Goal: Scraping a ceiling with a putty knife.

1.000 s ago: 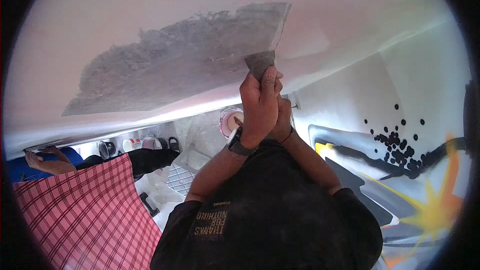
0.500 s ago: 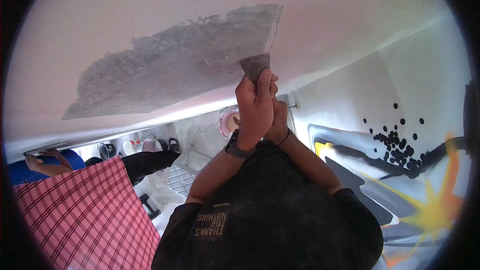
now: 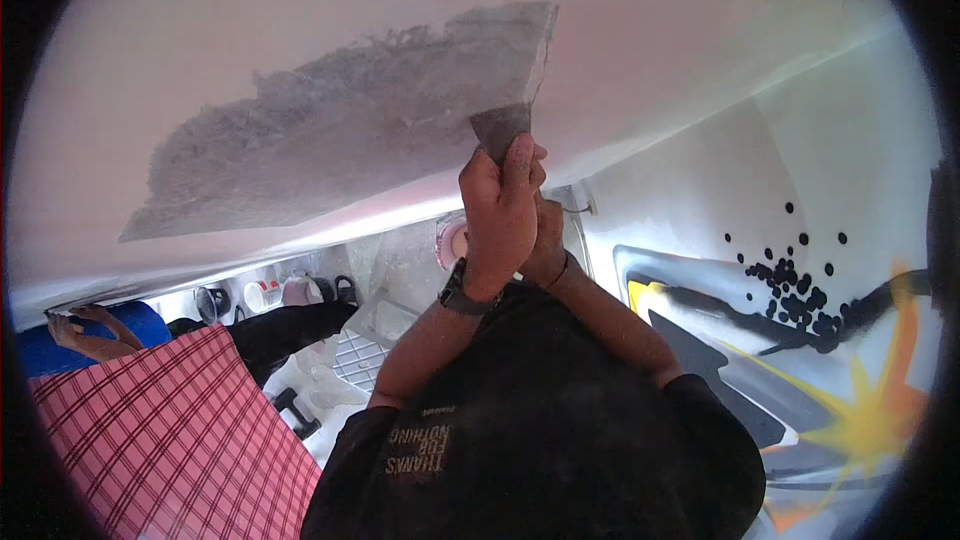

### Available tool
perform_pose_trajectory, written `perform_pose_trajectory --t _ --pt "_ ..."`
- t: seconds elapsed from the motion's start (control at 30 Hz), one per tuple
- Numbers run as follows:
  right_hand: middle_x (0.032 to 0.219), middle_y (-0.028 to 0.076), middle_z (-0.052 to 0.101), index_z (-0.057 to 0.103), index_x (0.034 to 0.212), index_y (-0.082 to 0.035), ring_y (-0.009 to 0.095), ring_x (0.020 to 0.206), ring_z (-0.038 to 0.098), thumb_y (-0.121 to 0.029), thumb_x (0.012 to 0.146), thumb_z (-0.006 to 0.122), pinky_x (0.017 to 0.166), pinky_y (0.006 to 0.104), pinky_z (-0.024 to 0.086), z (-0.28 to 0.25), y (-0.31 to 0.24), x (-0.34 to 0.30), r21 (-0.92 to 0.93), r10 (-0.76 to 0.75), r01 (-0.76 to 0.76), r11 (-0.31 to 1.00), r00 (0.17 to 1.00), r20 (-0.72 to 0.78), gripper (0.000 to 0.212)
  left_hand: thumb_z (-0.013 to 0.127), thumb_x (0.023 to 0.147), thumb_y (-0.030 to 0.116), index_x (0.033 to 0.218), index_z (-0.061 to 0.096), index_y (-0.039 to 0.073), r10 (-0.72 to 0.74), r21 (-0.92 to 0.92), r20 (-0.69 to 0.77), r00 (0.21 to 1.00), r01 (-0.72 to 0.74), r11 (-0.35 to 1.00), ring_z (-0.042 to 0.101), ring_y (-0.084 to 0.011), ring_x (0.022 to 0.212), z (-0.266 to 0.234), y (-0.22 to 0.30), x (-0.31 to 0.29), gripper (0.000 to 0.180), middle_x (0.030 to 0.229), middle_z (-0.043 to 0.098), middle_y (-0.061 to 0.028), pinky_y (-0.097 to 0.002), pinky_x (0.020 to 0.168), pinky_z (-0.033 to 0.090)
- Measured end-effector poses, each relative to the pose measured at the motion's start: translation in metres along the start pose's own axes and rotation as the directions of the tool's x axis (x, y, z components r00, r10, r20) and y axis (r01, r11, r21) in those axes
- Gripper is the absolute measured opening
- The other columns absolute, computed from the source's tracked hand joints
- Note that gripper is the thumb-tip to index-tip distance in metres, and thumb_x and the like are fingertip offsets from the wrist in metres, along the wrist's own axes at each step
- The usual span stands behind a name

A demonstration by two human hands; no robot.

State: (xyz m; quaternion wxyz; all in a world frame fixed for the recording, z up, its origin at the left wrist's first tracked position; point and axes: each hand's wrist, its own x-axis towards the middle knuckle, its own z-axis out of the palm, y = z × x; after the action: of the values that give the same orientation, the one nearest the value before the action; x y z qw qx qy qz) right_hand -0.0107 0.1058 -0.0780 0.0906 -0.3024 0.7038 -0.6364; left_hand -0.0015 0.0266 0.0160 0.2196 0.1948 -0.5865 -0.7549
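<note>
In the head view, the person's left hand [image 3: 498,225] was raised before a pale wall [image 3: 640,70], its grip closed around a small scraper [image 3: 503,127] with a flat grey blade flaring toward its upper edge. That scraper stood at the lower right corner of a rough grey patch [image 3: 340,130], its blade seemingly flat against the surface, just below the patch's ragged right border. The right hand [image 3: 546,240] was tucked behind and to the right of the left one (mostly hidden, so I could not tell whether its grip held anything). A dark watch [image 3: 457,288] circled the left wrist, and a thin black band [image 3: 564,268] the right. Beneath the hands, a pink bucket [image 3: 445,243] stood on the floor [image 3: 390,265], near a pale plastic crate [image 3: 362,360] with a grid of openings. At far left, a co-worker's hands [image 3: 66,330] reached up to the wall above a red-checked pink cloth [image 3: 170,430]. On the right, a painted wall [image 3: 790,140] carried black dots [image 3: 795,300] and a yellow-orange starburst [image 3: 858,425].
</note>
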Motion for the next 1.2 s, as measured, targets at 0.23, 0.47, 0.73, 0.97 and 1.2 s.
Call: perform_pose_trajectory --t 0.23,0.47,0.73,0.97,1.2 --pt "0.072 0.014 0.067 0.059 0.096 -0.001 0.016 0.068 0.068 -0.016 0.081 0.069 0.059 0.0321 0.051 0.002 -0.012 0.007 -0.008 -0.045 0.045 0.999 0.998 -0.033 0.023 0.053 0.099 0.017 0.082 0.054 -0.001 0.043 0.016 -0.017 0.999 -0.043 0.999 0.037 -0.004 0.055 0.001 0.002 0.002 0.025 0.062 0.045 0.0026 -0.0221 0.048 0.029" --pt "0.073 0.016 0.067 0.059 0.097 0.0 0.017 0.068 0.068 -0.017 0.08 0.069 0.059 0.0322 0.05 0.004 0.001 0.001 0.219 -0.013 0.033 0.975 0.996 -0.088 0.025 0.052 0.1 0.021 0.082 0.055 -0.001 0.032 0.04 0.002 0.999 -0.032 0.999 0.036 -0.0031 0.049 0.003 -0.009 0.002 0.028 0.059 0.045 0.0031 -0.0214 0.043 0.026" --pt "0.071 0.015 0.065 0.058 0.101 -0.001 0.024 0.066 0.069 -0.021 0.08 0.07 0.058 0.0334 0.05 -0.003 0.002 0.001 0.079 -0.041 0.046 0.996 0.997 -0.064 0.032 0.052 0.1 0.022 0.082 0.055 -0.001 0.054 0.042 0.0 0.999 -0.054 0.998 0.034 -0.0033 0.047 0.008 -0.005 0.002 0.029 0.058 0.044 0.0031 -0.0217 0.042 0.026" --pt "0.074 0.014 0.067 0.058 0.102 -0.003 0.025 0.068 0.069 -0.022 0.08 0.07 0.06 0.0323 0.051 -0.009 -0.004 -0.002 -0.124 -0.01 0.007 0.992 1.0 -0.024 0.031 0.052 0.1 0.021 0.082 0.054 0.0 -0.007 -0.011 -0.015 1.0 0.007 1.0 0.036 -0.0035 0.05 0.01 -0.009 0.0 0.028 0.058 0.044 0.003 -0.0219 0.043 0.028" --pt "0.077 0.014 0.069 0.059 0.103 -0.004 0.024 0.071 0.07 -0.021 0.08 0.071 0.062 0.0341 0.052 -0.011 -0.005 -0.001 -0.024 -0.049 0.049 0.999 0.998 -0.037 0.031 0.051 0.101 0.021 0.083 0.054 0.0 0.033 0.014 0.012 0.999 -0.033 0.999 0.035 -0.0034 0.051 0.013 -0.005 0.0 0.027 0.059 0.043 0.0036 -0.0217 0.045 0.026"
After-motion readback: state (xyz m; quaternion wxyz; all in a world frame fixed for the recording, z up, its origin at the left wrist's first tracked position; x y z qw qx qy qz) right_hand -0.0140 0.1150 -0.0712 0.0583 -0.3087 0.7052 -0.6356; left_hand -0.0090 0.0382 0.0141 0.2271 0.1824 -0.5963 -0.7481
